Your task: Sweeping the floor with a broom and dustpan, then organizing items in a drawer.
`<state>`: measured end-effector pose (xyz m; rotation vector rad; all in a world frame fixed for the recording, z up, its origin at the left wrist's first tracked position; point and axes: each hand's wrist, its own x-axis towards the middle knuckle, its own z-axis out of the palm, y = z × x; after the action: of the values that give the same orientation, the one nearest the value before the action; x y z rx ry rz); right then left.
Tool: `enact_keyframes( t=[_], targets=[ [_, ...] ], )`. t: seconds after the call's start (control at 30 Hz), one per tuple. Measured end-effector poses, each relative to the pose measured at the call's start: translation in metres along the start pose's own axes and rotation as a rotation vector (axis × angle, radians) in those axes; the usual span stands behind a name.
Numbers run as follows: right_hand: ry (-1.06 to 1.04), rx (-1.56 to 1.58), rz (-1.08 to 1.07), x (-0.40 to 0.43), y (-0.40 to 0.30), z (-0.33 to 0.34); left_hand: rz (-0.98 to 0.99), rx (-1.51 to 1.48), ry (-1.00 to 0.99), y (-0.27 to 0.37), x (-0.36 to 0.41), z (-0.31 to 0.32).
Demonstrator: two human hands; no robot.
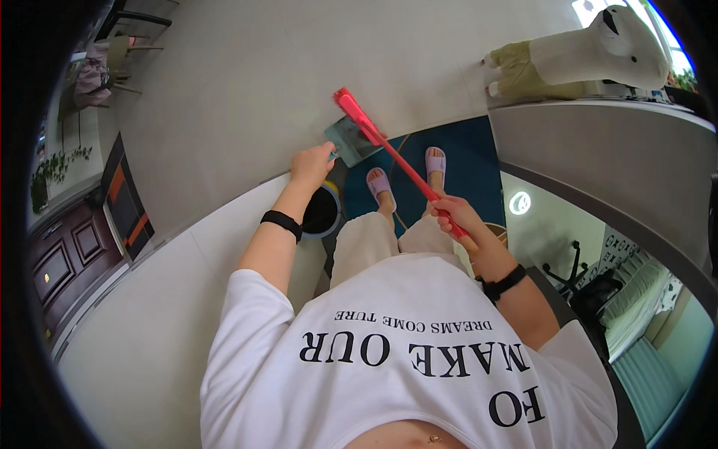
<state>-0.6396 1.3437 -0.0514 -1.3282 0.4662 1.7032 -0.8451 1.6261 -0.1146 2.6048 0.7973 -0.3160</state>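
Note:
My left hand (314, 164) is closed around the handle of a grey-green plastic dustpan (350, 143). In my right hand (455, 214) is the handle of a long red brush (401, 163), which slants away from me to the upper left. Its bristled head lies over the dustpan in this view; whether the two touch, I cannot tell. What the dustpan holds is not clear. Just right of my left forearm stands a round bin (322, 210) with a dark inside, partly hidden by the arm.
My slippered feet stand on a dark blue mat (471, 163). A white wall or panel (168, 303) runs along the left. On the right are a grey-sided cabinet (606, 146) and a large plush toy (572, 59). Chairs (115, 62) stand at the far left.

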Motion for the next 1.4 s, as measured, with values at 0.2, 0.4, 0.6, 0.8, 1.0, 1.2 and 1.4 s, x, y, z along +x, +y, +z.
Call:
enact_keyframes(
  t=[0.2,0.4,0.6,0.8,1.0,1.2,1.4],
  targets=[
    [0.016,-0.175,-0.045,-0.045,-0.007,-0.002,-0.072,-0.025,-0.079,-0.015,-0.006,-0.013],
    [0.157,-0.382,-0.215,-0.005,-0.009,-0.010,-0.167,-0.020,-0.081,-0.043,-0.027,-0.017],
    [0.150,-0.254,-0.105,0.047,0.016,0.017,-0.205,0.008,-0.074,-0.050,-0.026,-0.011],
    [-0.064,-0.311,0.008,0.011,0.004,0.028,-0.200,0.006,-0.063,-0.043,-0.018,-0.017],
    [-0.028,-0.501,-0.026,-0.029,-0.012,0.025,-0.199,0.016,-0.071,-0.052,-0.025,-0.016],
    [0.180,-0.725,-0.240,0.034,-0.019,0.025,-0.253,0.010,-0.076,-0.058,-0.041,-0.008],
    [0.099,-0.381,-0.069,0.051,0.001,0.036,-0.264,-0.002,-0.077,-0.062,-0.047,-0.004]
  ],
)
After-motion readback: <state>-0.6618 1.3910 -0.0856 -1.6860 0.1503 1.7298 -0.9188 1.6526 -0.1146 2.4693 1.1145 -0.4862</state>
